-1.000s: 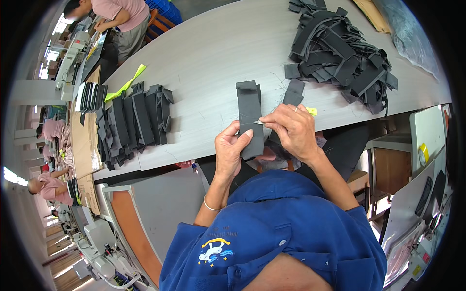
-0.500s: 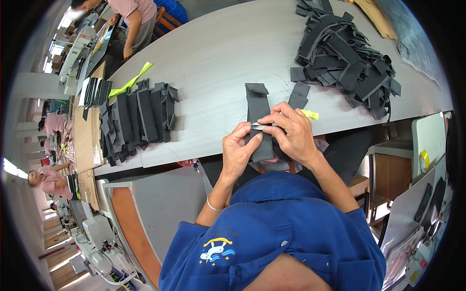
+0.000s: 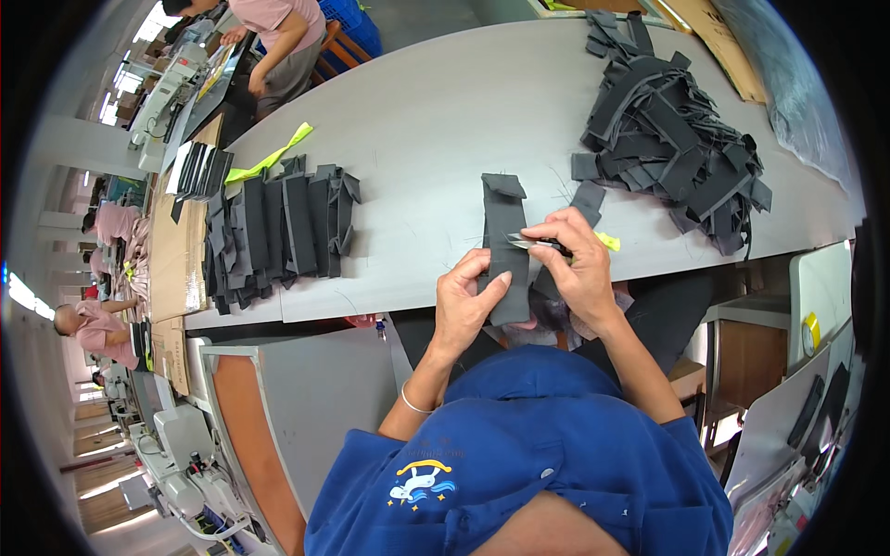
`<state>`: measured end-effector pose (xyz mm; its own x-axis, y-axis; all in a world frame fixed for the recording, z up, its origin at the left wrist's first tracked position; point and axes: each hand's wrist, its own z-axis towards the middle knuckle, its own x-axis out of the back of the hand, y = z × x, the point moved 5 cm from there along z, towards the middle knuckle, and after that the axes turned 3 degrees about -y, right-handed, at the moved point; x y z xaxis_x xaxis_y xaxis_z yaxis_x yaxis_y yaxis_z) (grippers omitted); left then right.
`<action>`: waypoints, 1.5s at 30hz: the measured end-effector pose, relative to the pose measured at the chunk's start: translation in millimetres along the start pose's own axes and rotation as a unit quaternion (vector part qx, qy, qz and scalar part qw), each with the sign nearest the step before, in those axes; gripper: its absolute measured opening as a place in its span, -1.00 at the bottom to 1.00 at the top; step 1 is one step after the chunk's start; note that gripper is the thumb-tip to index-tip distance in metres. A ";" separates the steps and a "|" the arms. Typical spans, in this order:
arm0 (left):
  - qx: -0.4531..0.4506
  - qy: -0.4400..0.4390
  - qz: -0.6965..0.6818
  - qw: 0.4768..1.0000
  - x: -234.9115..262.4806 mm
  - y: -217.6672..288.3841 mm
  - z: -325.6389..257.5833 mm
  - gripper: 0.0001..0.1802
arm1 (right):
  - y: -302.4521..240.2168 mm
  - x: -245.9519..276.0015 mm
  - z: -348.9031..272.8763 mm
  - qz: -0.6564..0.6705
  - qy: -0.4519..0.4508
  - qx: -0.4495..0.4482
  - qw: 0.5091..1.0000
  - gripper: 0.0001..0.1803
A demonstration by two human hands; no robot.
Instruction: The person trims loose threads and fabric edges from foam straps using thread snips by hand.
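My left hand (image 3: 464, 301) pinches the near part of a dark grey fabric strip (image 3: 506, 222), thumb on top. The strip lies lengthwise on the table, its far end folded over and its near end past the table edge. In my right hand (image 3: 579, 269) is a small pair of thread snips (image 3: 528, 243). Their pointed silver blades lie over the middle of the strip; whether they touch it I cannot tell. Beside my right fingers lie another dark fabric piece (image 3: 588, 198) and a neon yellow bit of cloth (image 3: 608, 241).
A large heap of dark fabric strips (image 3: 667, 130) covers the table's (image 3: 408, 139) right side. Strips in a row (image 3: 287, 227) lie at left, near a neon yellow strip (image 3: 273, 156). Loose threads are scattered about. A person in pink (image 3: 278, 37) works beyond the far left edge.
My left fingers have come away from the blade tips and now hold the strip lower down. The snips have shifted toward the strip's right side. The whole view has shifted slightly.
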<state>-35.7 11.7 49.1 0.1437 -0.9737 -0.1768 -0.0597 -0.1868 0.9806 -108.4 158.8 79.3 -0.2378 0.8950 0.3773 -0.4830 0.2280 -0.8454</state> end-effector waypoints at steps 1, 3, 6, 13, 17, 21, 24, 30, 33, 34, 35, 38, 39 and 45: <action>-0.015 0.000 0.016 1.000 1.8 -1.4 -0.1 -0.83 | 3.8 1.5 0.5 0.054 0.016 -0.032 0.998 -0.82; -0.023 0.004 0.031 0.999 4.8 -3.2 -1.0 -0.83 | 5.1 3.6 3.5 0.068 0.018 -0.029 0.997 -0.81; -0.052 0.003 0.073 0.996 6.3 5.2 -1.9 -0.83 | 8.8 5.7 9.6 0.090 0.019 -0.035 0.995 -0.80; -0.092 -0.014 0.108 0.990 3.7 15.3 -11.0 -0.83 | 21.7 12.0 36.3 0.017 0.045 -0.044 0.998 -0.81; -0.102 -0.027 0.102 0.989 3.8 14.2 -10.7 -0.82 | 23.4 3.5 46.9 0.003 0.037 -0.054 0.998 -0.83; -0.117 -0.038 0.107 0.987 -1.9 18.4 -5.3 -0.83 | 23.4 2.0 56.0 -0.032 0.042 -0.037 0.998 -0.86; -0.112 -0.036 0.092 0.989 2.2 15.5 -4.7 -0.82 | 20.5 -1.1 61.0 -0.045 0.052 -0.013 0.998 -0.88; -0.146 -0.034 0.221 0.964 12.0 10.9 -17.9 -0.80 | 29.9 -16.9 59.4 0.012 0.031 0.011 0.999 -0.91; -0.171 -0.055 0.204 0.962 5.4 8.4 -15.4 -0.71 | 48.6 -8.1 53.8 0.033 0.030 -0.037 0.998 -0.86; -0.184 -0.046 0.202 0.961 6.1 10.6 -15.4 -0.70 | 56.4 -7.5 52.3 0.040 0.040 -0.056 0.997 -0.83; -0.189 -0.024 0.206 0.960 10.0 10.9 -16.1 -0.70 | 63.5 -11.7 51.8 0.049 0.026 -0.038 0.998 -0.83; -0.207 0.053 0.238 0.947 27.6 3.3 -19.2 -0.69 | 90.7 -31.9 44.3 0.086 0.031 -0.088 0.992 -0.80; -0.217 0.095 0.265 0.935 37.7 -0.4 -21.1 -0.69 | 93.9 -40.9 41.5 0.064 0.019 -0.080 0.995 -0.79; -0.175 0.194 0.262 0.929 74.9 -30.4 -13.2 -0.77 | 89.7 -64.8 28.6 -0.063 -0.019 0.001 0.998 -0.83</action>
<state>-10.1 -53.8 7.2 0.5347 -0.7860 0.3103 0.0927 0.4195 0.9030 -160.5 110.3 -10.2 -0.2065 0.8440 0.4951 -0.5136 0.3372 -0.7890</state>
